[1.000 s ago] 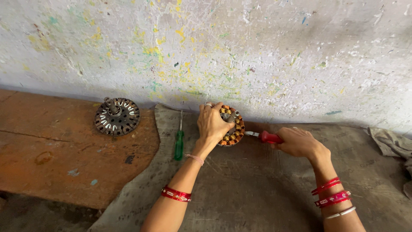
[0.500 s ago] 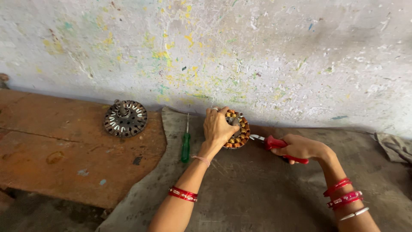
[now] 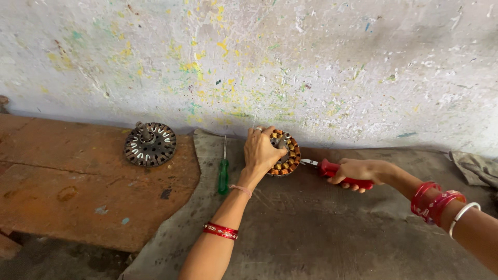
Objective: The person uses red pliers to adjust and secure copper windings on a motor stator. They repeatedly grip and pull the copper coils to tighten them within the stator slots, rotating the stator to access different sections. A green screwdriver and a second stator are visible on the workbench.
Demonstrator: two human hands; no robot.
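My left hand (image 3: 262,151) rests over a round motor stator with copper-coloured windings (image 3: 286,154), gripping it against the grey mat near the wall. My right hand (image 3: 359,172) holds red-handled pliers (image 3: 332,168), whose metal jaws point left and reach the stator's right edge. Both wrists wear red bangles. A green-handled screwdriver (image 3: 223,172) lies just left of my left hand, tip toward the wall.
A bare grey metal stator core (image 3: 150,144) lies on the brown wooden board (image 3: 78,186) at left. A grey mat (image 3: 321,233) covers the middle and right. A paint-splattered wall (image 3: 259,62) runs along the back. A crumpled cloth (image 3: 476,167) sits far right.
The view has shifted slightly; my right hand with the pliers has stayed at the stator's right edge, and my left hand keeps its hold on the stator.
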